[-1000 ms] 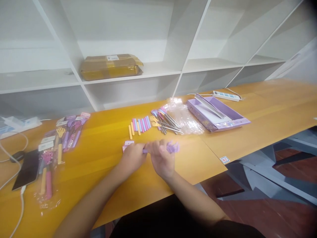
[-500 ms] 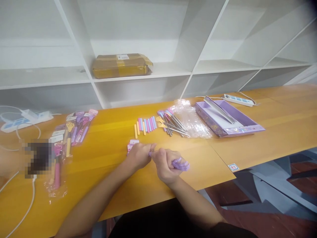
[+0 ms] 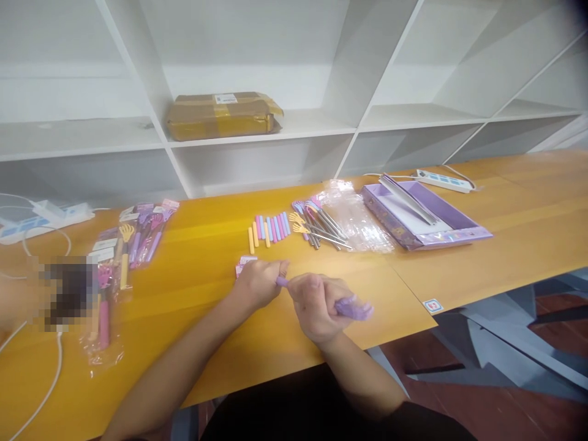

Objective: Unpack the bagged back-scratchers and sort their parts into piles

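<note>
I've got left hand (image 3: 261, 285) and right hand (image 3: 318, 307) clenched on a purple scratcher (image 3: 353, 308), over an orangey wood table (image 3: 202, 245) right up against white shelves (image 3: 303, 125).

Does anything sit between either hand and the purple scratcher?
Nothing visible does. The right hand is closed around the purple scratcher, its clawed head sticking out; the left hand holds the opposite end.

Purple it is on the claw-headed stick (image 3: 353, 308), bright against the golden-brown counter (image 3: 257, 343)! Toward the back edge, tubes (image 3: 268, 236) flash yellow, pink, blue and purple; beside them, silver rods (image 3: 331, 225) wear yellow, blue and pink heads. The purple box (image 3: 386, 222) shows a speckled outer wall; by the front edge, a sticker (image 3: 432, 305) bordered blue.
</note>
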A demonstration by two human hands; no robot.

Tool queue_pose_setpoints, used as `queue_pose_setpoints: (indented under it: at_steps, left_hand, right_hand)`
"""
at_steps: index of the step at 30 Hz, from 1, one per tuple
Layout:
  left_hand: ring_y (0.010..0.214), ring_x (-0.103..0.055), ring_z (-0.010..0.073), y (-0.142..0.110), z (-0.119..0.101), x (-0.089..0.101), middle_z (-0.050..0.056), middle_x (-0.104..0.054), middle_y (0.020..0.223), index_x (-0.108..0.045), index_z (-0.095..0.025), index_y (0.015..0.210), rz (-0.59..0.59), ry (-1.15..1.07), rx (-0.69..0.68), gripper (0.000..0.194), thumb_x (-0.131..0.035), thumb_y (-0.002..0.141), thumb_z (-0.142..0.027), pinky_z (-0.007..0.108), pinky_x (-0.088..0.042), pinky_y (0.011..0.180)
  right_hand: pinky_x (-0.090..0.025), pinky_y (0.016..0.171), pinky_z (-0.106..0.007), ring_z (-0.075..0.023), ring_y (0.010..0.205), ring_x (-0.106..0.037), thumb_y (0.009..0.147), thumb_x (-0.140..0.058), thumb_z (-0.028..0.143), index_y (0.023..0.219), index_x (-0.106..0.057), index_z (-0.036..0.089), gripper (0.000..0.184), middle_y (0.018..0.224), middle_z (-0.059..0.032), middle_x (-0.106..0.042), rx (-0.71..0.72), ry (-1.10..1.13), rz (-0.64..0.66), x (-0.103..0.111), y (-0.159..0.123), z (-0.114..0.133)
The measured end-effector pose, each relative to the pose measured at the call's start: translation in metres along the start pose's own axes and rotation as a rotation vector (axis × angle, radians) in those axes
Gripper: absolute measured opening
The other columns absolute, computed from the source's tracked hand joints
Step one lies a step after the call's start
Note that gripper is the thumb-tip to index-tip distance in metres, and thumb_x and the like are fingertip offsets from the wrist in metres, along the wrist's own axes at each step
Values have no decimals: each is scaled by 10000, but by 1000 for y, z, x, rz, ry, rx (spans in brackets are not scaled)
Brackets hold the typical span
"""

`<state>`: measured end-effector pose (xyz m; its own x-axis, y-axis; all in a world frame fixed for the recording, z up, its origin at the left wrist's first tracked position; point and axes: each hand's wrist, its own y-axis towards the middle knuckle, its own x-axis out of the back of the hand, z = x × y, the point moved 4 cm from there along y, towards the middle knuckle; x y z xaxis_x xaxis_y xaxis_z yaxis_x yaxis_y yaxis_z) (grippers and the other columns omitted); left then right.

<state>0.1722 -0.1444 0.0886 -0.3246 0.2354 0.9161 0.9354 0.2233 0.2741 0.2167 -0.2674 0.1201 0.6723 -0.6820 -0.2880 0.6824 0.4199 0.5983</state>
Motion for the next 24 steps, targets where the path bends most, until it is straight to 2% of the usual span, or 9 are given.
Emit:
queue_pose_setpoints:
  at_steps: [3,6,8,9,12,14,16,19,24]
  left_hand:
    - [580,-544,176,4,-1,13,49,-688,684,-701,-211,819,80,3,139,482,-347,1124,-327,304,-329,588]
    - [691,-667,210,7,0,27,61,-761,793,-763,-209,999,151,14,226,329,-461,1092,-303,301,-399,635]
    - [735,-706,230,8,5,32,75,-781,829,-772,-198,1080,169,52,245,279,-508,1070,-289,307,-411,643]
    - [736,-710,236,7,8,34,82,-783,833,-773,-192,1085,165,79,245,283,-509,1071,-293,311,-403,636]
    - [674,-677,233,5,16,33,92,-759,786,-770,-186,996,118,162,217,353,-464,1099,-328,317,-348,596]
    - [627,-637,219,3,18,30,89,-724,726,-757,-187,911,82,201,189,442,-407,1123,-353,316,-313,583]
    - [603,-599,205,1,18,26,90,-689,679,-730,-188,804,51,226,166,540,-358,1141,-389,315,-285,581]
    - [579,-542,184,-1,16,20,80,-643,629,-688,-193,707,21,225,120,611,-333,1147,-425,313,-254,579]
    - [540,-472,169,-1,17,15,68,-588,567,-640,-195,643,-56,172,-40,595,-368,1131,-399,314,-248,558]
  right_hand:
    - [-353,472,-274,-91,436,-287,1085,-662,310,691,-206,214,610,556,78,-249,66,162,-68,3,21,-1]
    - [-528,689,-362,-168,694,-566,1067,-671,479,791,-531,244,388,784,1,-521,44,39,48,6,40,-6]
    - [-537,833,-394,-211,916,-609,1104,-590,516,907,-682,237,353,967,-61,-589,-20,-135,176,9,42,-10]
    - [-524,815,-374,-204,905,-594,1124,-552,508,938,-710,228,371,964,-65,-588,-83,-177,258,10,40,-14]
    - [-365,559,-273,-126,596,-400,1136,-551,485,1037,-668,229,298,726,31,-462,-355,-14,486,10,22,-22]
    - [-256,494,-243,-94,519,-282,1104,-627,477,1000,-580,235,268,650,85,-374,-517,166,591,7,9,-22]
    - [-243,488,-233,-81,517,-289,1073,-678,490,862,-460,236,395,635,92,-369,-589,219,703,3,1,-19]
    - [-237,506,-254,-84,527,-298,1127,-552,503,732,-346,232,522,615,66,-353,-463,0,763,-1,-3,-16]
    - [-246,489,-276,-95,470,-290,1188,-303,406,691,-333,237,526,562,53,-328,-133,-186,647,3,-18,-22]
